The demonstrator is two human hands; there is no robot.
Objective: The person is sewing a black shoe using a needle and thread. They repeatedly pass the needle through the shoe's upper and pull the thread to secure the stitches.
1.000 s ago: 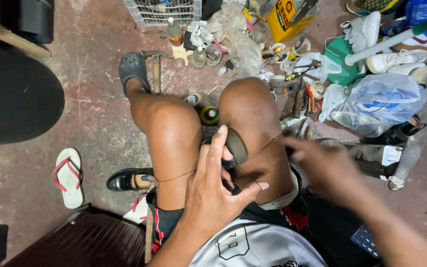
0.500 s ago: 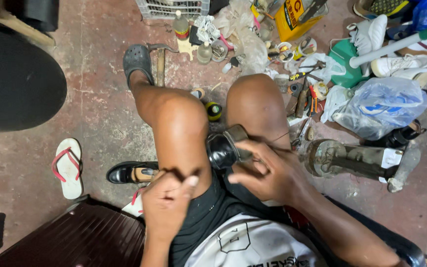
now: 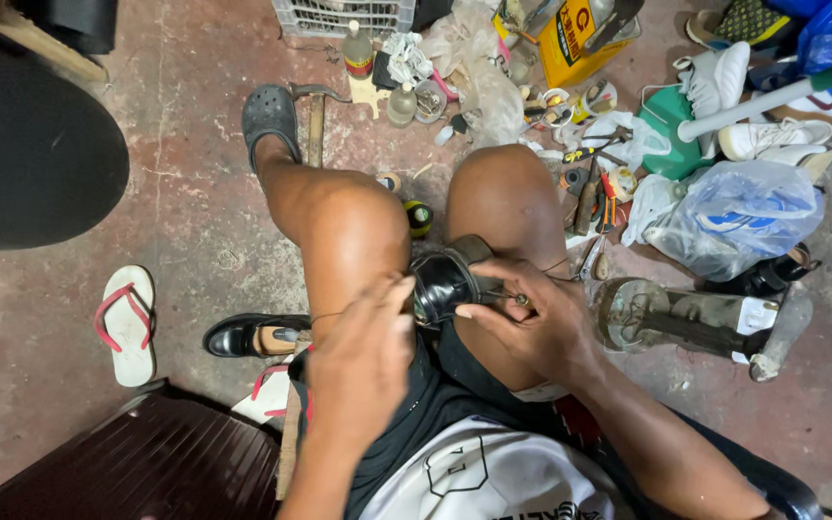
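Observation:
A black leather shoe (image 3: 443,279) is clamped between my bare knees, its opening facing me. My right hand (image 3: 532,323) grips its right side, fingertips on the leather, and a small metal tip shows between the fingers. My left hand (image 3: 363,356) rests on my left thigh with its fingertips pinched at the shoe's left edge. They are closed on a thin thread (image 3: 325,315) that runs across the thigh. A second strand crosses my right thigh.
A matching black shoe (image 3: 247,334) and a red-strapped flip-flop (image 3: 127,323) lie on the concrete floor to the left. A hammer (image 3: 315,120), bottles, tools, plastic bags and white sneakers (image 3: 772,135) crowd the floor ahead and right. A dark wooden seat (image 3: 146,462) is at lower left.
My left hand has come up from my lap to the shoe's left edge, pinching thread. My right hand, which reached in from the right a second ago, stays gripping the shoe.

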